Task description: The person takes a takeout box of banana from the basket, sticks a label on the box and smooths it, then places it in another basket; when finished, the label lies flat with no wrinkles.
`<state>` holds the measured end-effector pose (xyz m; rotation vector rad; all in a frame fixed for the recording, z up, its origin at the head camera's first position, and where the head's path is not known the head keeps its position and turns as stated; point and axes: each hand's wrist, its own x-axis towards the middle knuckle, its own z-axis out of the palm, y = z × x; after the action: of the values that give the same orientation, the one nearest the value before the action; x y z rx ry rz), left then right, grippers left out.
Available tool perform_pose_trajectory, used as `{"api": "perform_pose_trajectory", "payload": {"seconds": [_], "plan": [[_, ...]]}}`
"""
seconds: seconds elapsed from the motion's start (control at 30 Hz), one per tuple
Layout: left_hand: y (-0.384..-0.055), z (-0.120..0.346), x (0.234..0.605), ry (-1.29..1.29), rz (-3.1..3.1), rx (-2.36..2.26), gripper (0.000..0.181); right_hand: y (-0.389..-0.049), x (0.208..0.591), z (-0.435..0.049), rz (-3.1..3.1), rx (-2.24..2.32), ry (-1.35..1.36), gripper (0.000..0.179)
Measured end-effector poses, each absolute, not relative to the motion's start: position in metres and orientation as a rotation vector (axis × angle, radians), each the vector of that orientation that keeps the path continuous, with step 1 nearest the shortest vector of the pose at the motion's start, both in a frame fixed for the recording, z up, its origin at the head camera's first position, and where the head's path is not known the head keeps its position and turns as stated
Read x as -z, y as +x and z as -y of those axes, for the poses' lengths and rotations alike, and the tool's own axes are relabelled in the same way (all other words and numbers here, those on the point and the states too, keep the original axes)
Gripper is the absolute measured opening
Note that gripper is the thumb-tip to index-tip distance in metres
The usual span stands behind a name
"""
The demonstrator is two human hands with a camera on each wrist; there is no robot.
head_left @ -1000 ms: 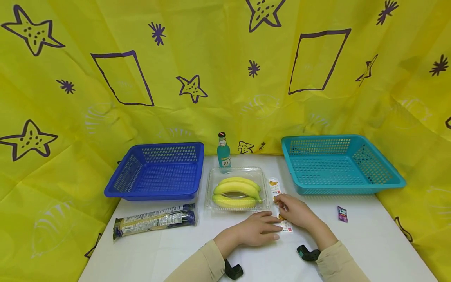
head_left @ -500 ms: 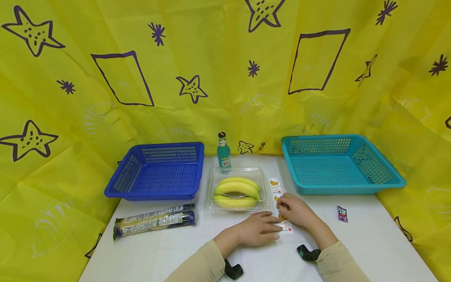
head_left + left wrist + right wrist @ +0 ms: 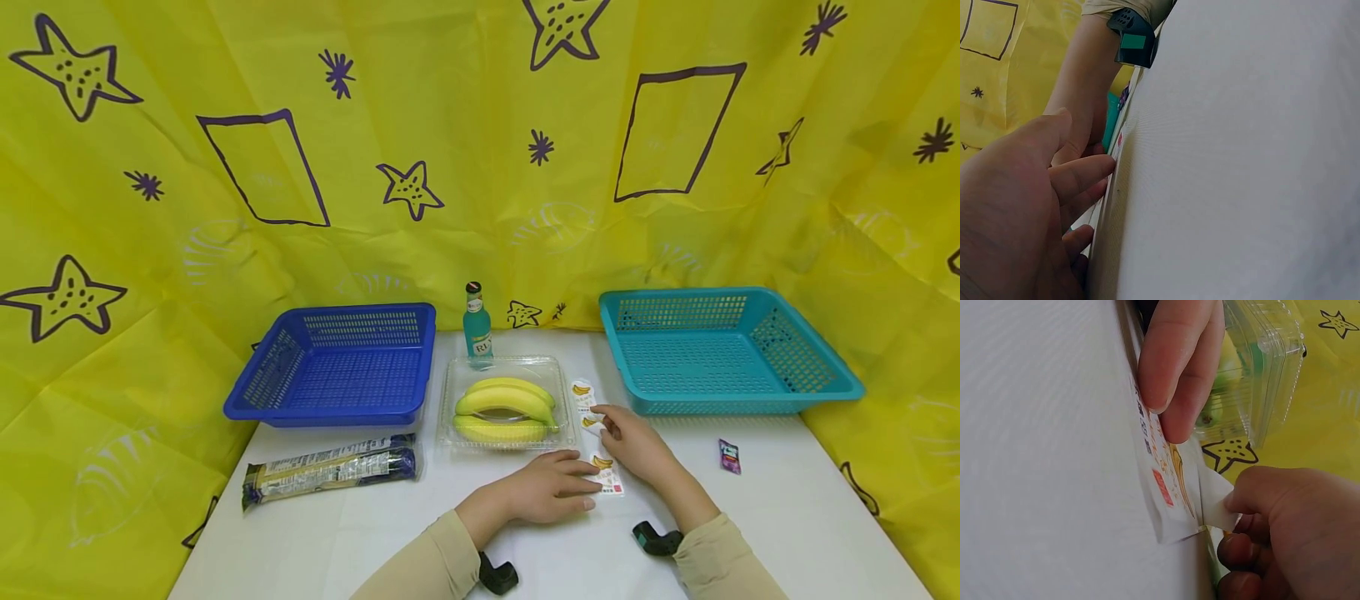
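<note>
A strip of banana stickers (image 3: 606,473) lies flat on the white table, just right of a clear plastic box (image 3: 447,404) with bananas (image 3: 504,397) inside. My left hand (image 3: 551,486) rests with fingers extended, tips on the strip's near end. With thumb and fingers, my right hand (image 3: 639,446) pinches the edge of a middle sticker (image 3: 590,422). In the right wrist view, the pinched white sticker (image 3: 1217,503) is bent up off the strip. Seen from the left wrist, the left fingers (image 3: 1082,178) lie close along the table surface.
A blue basket (image 3: 330,408) stands at back left, a teal basket (image 3: 750,398) at back right. Behind the box is a small bottle (image 3: 477,325). A long packaged bundle (image 3: 330,471) lies at left, a small purple packet (image 3: 728,456) at right. Yellow curtain (image 3: 480,242) surrounds the table.
My right fingers have drawn slightly away to the right, and the middle sticker now comes up between them, with more of the strip showing. The left hand has stayed in place.
</note>
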<state>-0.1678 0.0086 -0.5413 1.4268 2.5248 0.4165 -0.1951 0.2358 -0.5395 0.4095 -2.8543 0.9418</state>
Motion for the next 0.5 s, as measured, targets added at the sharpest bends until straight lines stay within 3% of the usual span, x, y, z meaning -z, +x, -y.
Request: {"api": "perform_pose_trajectory", "payload": {"seconds": [0.2, 0.5], "plan": [[-0.1673, -0.0084, 0.5395, 1.424, -2.518, -0.419, 0.045, -0.1958, 0.541, -0.2386, 2.789, -0.983, 0.257, 0.013], [-0.1679, -0.0085, 0.5405, 1.414, -2.51, -0.425, 0.045, -0.1974, 0.5373, -0.2386, 2.654, -1.676, -0.01, 0.026]]}}
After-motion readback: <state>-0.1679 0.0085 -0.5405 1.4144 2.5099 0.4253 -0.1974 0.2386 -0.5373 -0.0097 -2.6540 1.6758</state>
